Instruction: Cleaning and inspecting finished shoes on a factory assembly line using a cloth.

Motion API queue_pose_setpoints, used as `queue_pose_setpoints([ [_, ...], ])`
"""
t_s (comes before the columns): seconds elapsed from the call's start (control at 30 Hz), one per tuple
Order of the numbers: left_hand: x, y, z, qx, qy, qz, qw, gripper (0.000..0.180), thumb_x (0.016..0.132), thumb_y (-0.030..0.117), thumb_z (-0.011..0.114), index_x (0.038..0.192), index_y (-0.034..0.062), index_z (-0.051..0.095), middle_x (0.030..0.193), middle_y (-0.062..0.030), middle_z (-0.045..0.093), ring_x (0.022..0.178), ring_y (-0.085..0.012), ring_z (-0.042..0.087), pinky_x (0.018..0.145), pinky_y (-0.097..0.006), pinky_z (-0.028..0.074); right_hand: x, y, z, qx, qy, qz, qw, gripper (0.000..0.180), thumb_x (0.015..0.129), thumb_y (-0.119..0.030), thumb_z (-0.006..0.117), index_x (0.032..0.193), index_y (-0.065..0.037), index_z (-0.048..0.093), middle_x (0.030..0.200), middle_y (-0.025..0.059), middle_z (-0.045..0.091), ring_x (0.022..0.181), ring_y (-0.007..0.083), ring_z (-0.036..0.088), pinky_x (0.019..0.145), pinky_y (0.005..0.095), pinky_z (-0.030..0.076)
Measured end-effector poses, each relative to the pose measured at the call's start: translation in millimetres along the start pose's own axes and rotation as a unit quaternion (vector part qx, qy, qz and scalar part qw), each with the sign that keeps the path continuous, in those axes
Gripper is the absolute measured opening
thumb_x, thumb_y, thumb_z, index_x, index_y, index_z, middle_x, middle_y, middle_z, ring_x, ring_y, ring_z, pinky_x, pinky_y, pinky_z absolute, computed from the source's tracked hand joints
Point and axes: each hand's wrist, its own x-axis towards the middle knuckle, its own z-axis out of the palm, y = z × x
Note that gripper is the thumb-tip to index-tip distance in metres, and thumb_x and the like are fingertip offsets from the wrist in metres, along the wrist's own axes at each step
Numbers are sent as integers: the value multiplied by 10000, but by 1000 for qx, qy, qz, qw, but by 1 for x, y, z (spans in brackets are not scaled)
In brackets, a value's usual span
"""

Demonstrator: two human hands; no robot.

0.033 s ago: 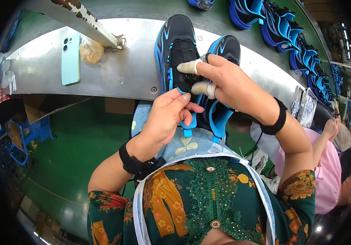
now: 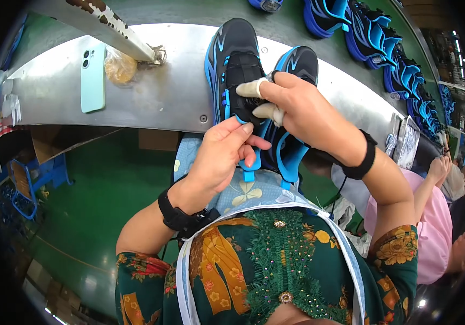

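A black sneaker (image 2: 234, 40) with blue edging lies toe away from me across the metal ledge, its heel toward my lap. Its mate, another black-and-blue sneaker (image 2: 301, 60), sits close on its right, partly behind my right hand. My left hand (image 2: 222, 146) pinches the blue edge of the first shoe's opening between thumb and forefinger, other fingers curled. Over that shoe's tongue and lacing, my right hand (image 2: 297, 105) has pale finger covers on two digits. Their tips are drawn in around something dark and small that I cannot make out.
On the metal ledge (image 2: 151, 103) lie a mint-green phone (image 2: 92, 78) and a crumpled clear bag (image 2: 119, 67), beside a chipped white post (image 2: 121, 32). Several blue-and-black shoes (image 2: 373, 40) line the green belt beyond. A person in pink (image 2: 414, 233) works at my right.
The two covered fingertips of my right hand have drawn slightly closer together over the shoe. My left hand stays in place.
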Motion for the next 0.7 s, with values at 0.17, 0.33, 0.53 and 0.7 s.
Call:
queue_pose_setpoints([
  [0.17,1,4,1,-26,-4,-4,1000,194,1008,156,515,1109,2,575,896,-180,696,566,-124,572,546,-236,476,1,1,-1,-74,-26,13,997,266,792,-154,718,1015,-60,608,782,127,604,781,328,636,626,422,505],
  [0.33,0,1,0,-27,-19,-10,999,200,1008,162,515,1119,3,567,901,-177,695,581,-122,576,555,-234,477,2,-1,-7,33,-59,22,997,253,778,-136,700,1000,-63,603,798,125,607,788,329,636,627,412,510],
  [0.53,0,4,1,-25,-16,-3,1000,215,1011,173,513,1132,3,560,909,-181,695,584,-121,578,564,-234,483,10,3,-14,61,-52,5,997,295,812,-203,726,1042,-55,617,844,157,620,823,352,644,649,410,515],
  [0.7,2,0,7,-22,3,0,1000,214,1026,144,472,1155,-6,551,917,-201,685,551,-132,581,532,-232,496,0,0,0,-29,-39,36,998,281,810,-208,730,1012,-53,611,833,166,614,784,366,639,648,417,519],
])
